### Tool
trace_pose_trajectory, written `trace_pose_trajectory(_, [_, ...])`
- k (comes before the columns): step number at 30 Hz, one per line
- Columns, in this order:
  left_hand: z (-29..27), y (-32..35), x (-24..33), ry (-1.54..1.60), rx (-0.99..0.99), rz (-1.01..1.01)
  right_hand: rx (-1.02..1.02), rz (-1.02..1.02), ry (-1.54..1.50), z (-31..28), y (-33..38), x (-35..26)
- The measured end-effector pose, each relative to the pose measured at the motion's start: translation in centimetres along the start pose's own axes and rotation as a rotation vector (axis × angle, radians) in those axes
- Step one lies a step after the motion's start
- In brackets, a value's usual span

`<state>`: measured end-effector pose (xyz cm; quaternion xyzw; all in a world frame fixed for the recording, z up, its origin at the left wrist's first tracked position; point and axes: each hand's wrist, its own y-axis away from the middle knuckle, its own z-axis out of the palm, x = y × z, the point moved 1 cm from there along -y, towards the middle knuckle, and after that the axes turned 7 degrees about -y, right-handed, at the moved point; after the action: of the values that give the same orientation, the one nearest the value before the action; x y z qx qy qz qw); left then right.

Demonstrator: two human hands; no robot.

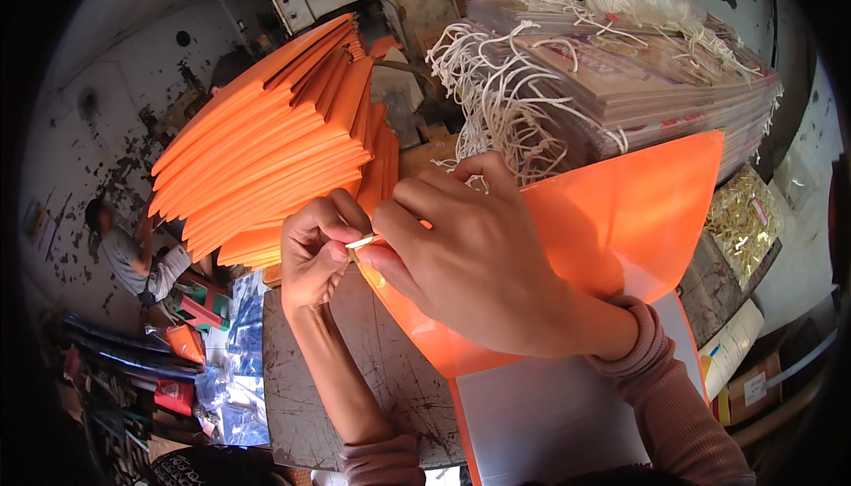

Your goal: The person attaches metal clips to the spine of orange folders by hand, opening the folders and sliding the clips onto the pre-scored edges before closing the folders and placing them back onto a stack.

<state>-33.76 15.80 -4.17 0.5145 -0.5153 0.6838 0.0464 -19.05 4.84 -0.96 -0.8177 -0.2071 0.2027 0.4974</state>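
Note:
An orange folder [620,211] lies opened out in front of me, its inner side pale and glossy at the bottom. Between the thumb and fingers of my left hand [321,242] a short white cord end [360,242] is pinched, right at the folder's corner. My right hand [470,256] is closed on that same corner, thumb beneath the bent fingers, its palm over the orange cover. A small gold-coloured bit [377,279] shows on the folder's edge by my right thumb. How the cord meets the folder is hidden by my fingers.
A tall stack of orange folders [266,149] leans at the far left. Clear plastic folders with white strings [620,78] are piled at the far right. A bag of gold-coloured fasteners [745,220] lies at the right of the worn table [355,362]. Another person [133,256] sits at left.

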Motion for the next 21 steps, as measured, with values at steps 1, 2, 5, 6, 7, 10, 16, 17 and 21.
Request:
trace_pose_trajectory(1, [0.0,0.1,0.2,-0.004,0.001,0.005,-0.070,-0.004,-0.006,-0.3,0.0,0.3])
trace_pose_trajectory(2, [0.0,0.2,0.3,-0.005,0.000,-0.009,-0.138,-0.009,-0.012,-0.5,0.0,0.4])
trace_pose_trajectory(5, [1.2,0.2,0.6,-0.027,-0.041,-0.008,-0.232,-0.018,-0.102,-1.2,0.2,1.3])
trace_pose_trajectory(6, [2.4,0.6,0.7,-0.030,0.067,-0.074,-0.229,-0.025,-0.091,-1.4,0.2,1.6])
trace_pose_trajectory(7, [3.5,1.0,1.3,-0.043,0.175,-0.137,-0.217,-0.013,-0.197,-1.8,0.1,1.5])
trace_pose_trajectory(10, [4.8,2.4,0.8,-0.153,0.310,-0.185,-0.212,-0.037,-0.298,-1.6,-0.4,1.0])
trace_pose_trajectory(16, [8.6,1.7,-0.4,-0.068,0.652,-0.177,-0.207,-0.133,-0.232,-1.2,-0.6,0.8])
trace_pose_trajectory(17, [8.8,1.4,-0.2,-0.068,0.751,-0.168,-0.210,-0.118,-0.257,-1.3,-0.6,1.1])
trace_pose_trajectory(21, [8.3,2.2,-0.2,-0.125,0.712,-0.148,-0.215,-0.157,-0.257,-1.0,-0.7,1.3])
